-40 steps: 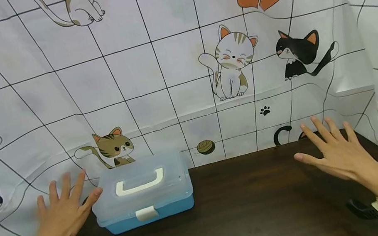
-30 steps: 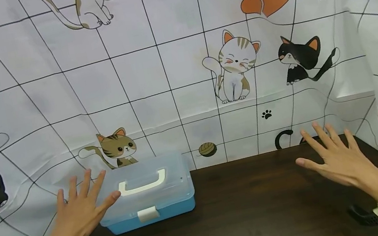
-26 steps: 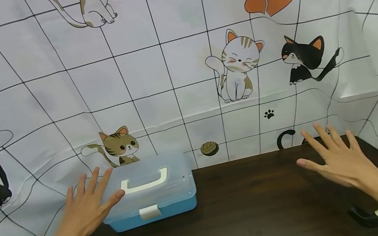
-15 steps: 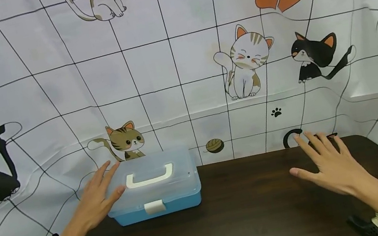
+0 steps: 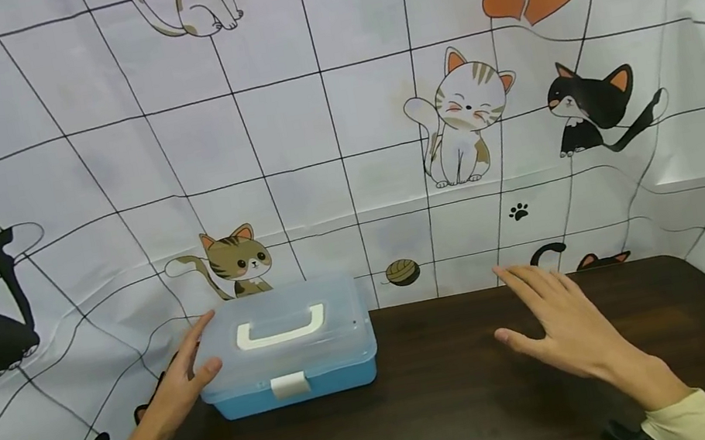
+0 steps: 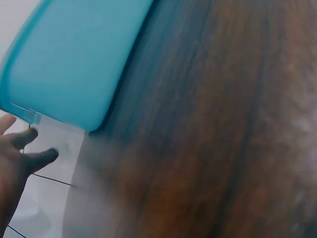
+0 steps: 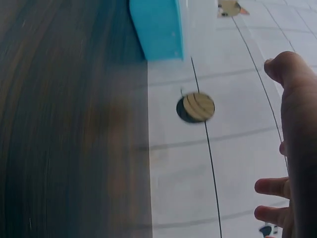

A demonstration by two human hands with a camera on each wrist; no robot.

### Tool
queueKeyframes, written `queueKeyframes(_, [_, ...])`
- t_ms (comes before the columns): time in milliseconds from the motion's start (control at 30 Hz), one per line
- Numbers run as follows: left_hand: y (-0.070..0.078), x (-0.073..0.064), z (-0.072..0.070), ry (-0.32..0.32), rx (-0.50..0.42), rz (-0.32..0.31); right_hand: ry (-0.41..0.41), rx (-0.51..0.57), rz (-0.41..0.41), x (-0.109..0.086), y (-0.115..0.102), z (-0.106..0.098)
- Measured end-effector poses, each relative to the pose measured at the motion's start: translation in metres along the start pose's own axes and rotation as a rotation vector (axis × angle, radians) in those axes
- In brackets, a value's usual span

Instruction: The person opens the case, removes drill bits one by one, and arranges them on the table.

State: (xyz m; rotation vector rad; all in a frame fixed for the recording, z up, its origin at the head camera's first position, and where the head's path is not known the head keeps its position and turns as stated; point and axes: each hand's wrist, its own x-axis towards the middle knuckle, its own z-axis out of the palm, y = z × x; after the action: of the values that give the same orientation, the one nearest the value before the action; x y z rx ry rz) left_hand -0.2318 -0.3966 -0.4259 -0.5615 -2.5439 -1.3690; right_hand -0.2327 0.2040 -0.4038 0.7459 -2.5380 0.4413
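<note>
"Where was the left hand (image 5: 173, 391), seen from the head?"
"Just beside the left end of a closed blue box (image 5: 339, 344) on the dark desk (image 5: 429, 411), thumb apart from fingers. The right hand (image 5: 564, 328) hovered over the desk, fingers extended, thumb spread."
"The left wrist view?"
"Fingers lay near the box's corner; contact could not be told."
"The right wrist view?"
"The box's end showed near a printed ball (image 7: 199, 106)."

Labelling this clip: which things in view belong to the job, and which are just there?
Likely the job:
- box
- left hand, at its left side
- right hand, apart from it

Just there:
- table
- sheet, cats and yarn ball only printed
</note>
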Motion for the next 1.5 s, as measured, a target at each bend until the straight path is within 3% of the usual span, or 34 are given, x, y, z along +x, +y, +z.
queueKeyframes(400, [-0.011, 0.0, 0.0, -0.012, -0.039, -0.042, 0.11, 0.191, -0.083, 0.021, -0.054, 0.018])
queueKeyframes(767, [-0.009, 0.001, 0.011, 0.028, -0.072, -0.025, 0.087, 0.323, -0.148, 0.032, -0.099, 0.03])
queueKeyframes(1133, [0.0, 0.003, 0.019, 0.064, -0.017, -0.024, 0.08, 0.424, -0.256, 0.032, -0.122, 0.058])
queueKeyframes(1267, [0.003, 0.006, 0.027, 0.043, -0.052, -0.018, 0.028, 0.494, -0.235, 0.027, -0.127, 0.068])
queueKeyframes(1500, [0.009, 0.009, 0.044, 0.033, -0.127, -0.012, -0.156, 0.664, -0.123, 0.027, -0.142, 0.08])
